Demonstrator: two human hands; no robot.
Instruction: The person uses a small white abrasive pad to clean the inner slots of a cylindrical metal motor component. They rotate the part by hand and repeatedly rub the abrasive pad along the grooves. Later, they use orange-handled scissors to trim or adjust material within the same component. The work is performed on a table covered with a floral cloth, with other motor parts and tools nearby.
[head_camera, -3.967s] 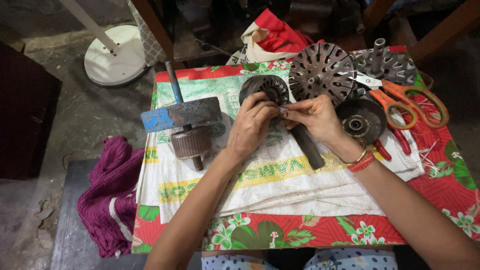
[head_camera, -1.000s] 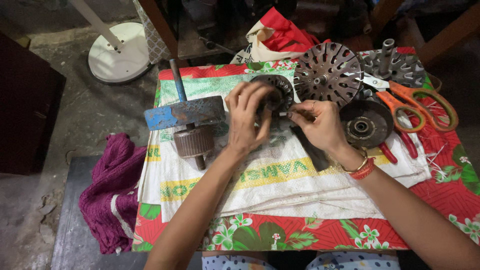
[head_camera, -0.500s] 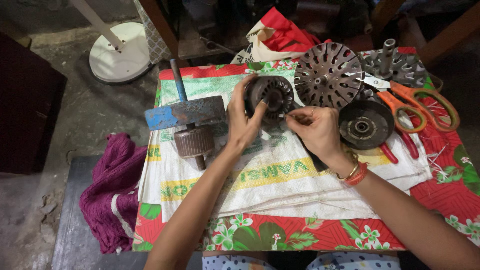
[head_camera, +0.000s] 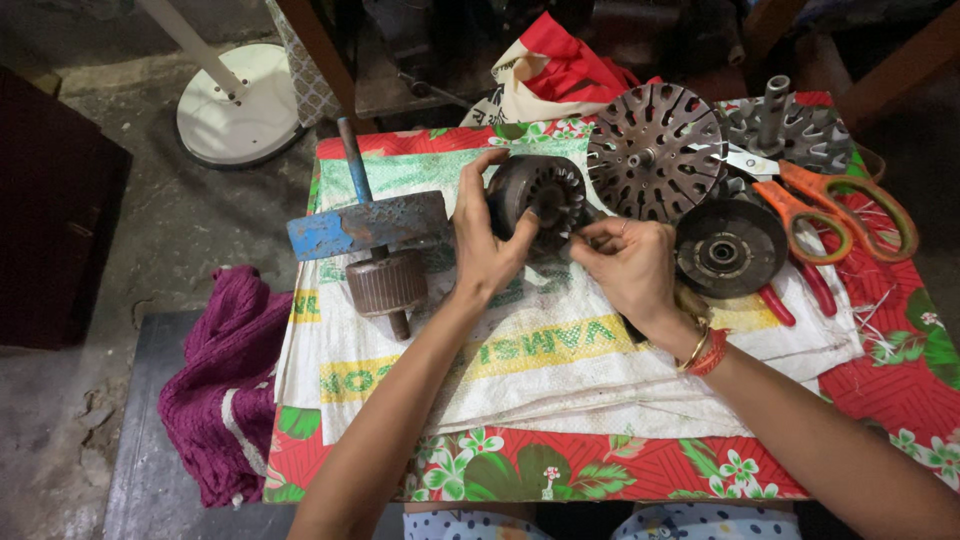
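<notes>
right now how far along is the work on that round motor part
Done: the motor is apart, with slotted disc and dark cover set aside. In hand: left hand steadies the stator; right hand pinches at its edge. Left: rotor still lies loose.

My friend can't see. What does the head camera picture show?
The left hand grips a round dark motor stator while the right hand pinches at its edge, over a white woven sack. Orange scissors and slotted metal discs lie nearby.

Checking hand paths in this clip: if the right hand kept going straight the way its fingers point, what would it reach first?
The right hand points left, fingertips already at the edge of the round dark motor core that the left hand grips. It would likely meet that core first, though depth is hard to judge from above.
</notes>
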